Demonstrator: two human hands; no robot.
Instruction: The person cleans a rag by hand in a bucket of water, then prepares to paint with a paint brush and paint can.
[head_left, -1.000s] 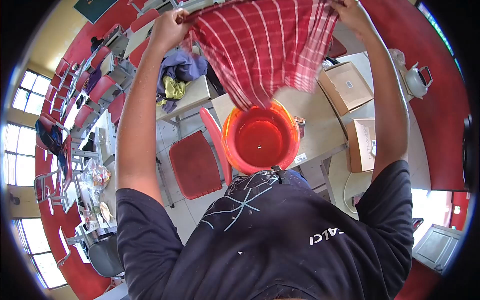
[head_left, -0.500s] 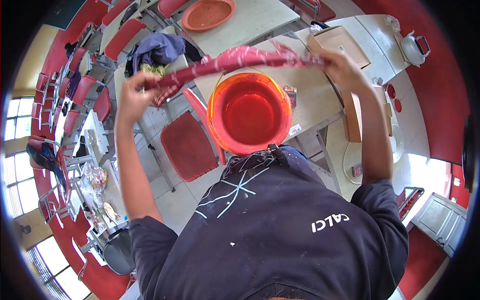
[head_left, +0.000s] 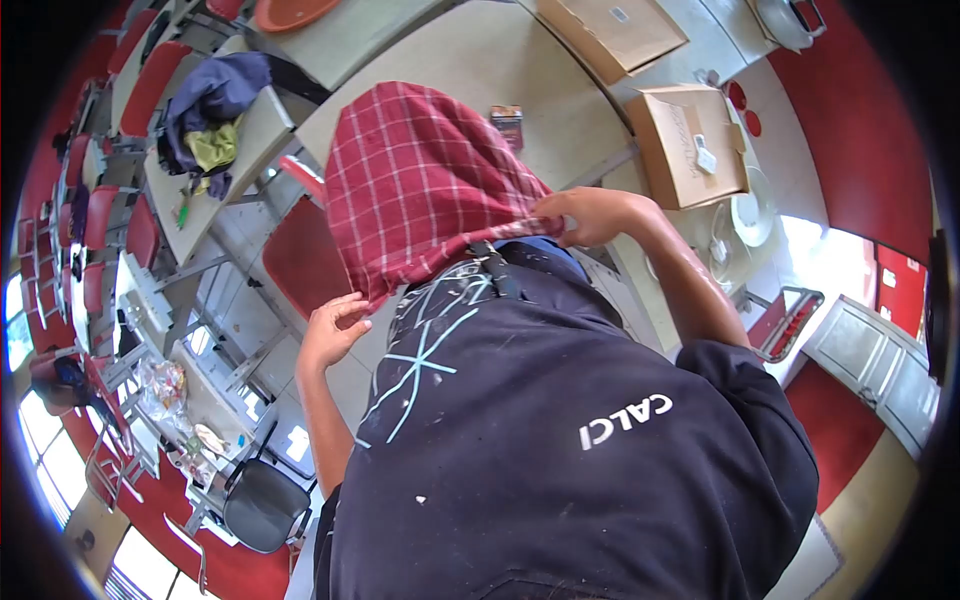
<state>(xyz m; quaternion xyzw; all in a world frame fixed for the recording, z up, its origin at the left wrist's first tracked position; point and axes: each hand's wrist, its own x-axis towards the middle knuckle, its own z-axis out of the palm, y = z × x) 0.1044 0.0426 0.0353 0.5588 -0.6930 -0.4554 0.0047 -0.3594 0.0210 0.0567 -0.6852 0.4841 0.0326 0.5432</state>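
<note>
A red checked cloth (head_left: 420, 175) is spread out in front of my body and hides the bucket. My left hand (head_left: 335, 332) is at the cloth's lower left corner, its thumb and fingers curved; whether it pinches the edge is hard to make out. On the right, my right hand (head_left: 590, 215) grips the cloth's other near corner between thumb and fingers. A small dark box (head_left: 507, 127) lies on the table (head_left: 470, 60) just beyond the cloth.
Cardboard boxes (head_left: 685, 150) stand at the right. A purple garment (head_left: 215, 95) lies on a table at the left. A red chair (head_left: 300, 255) is near my left hand, and an orange basin (head_left: 292, 12) sits at the top.
The cloth was a stretched, twisted band above the bucket; now it is opened out and lowered over it. Both hands have come down nearer my body, and the view has shifted.
</note>
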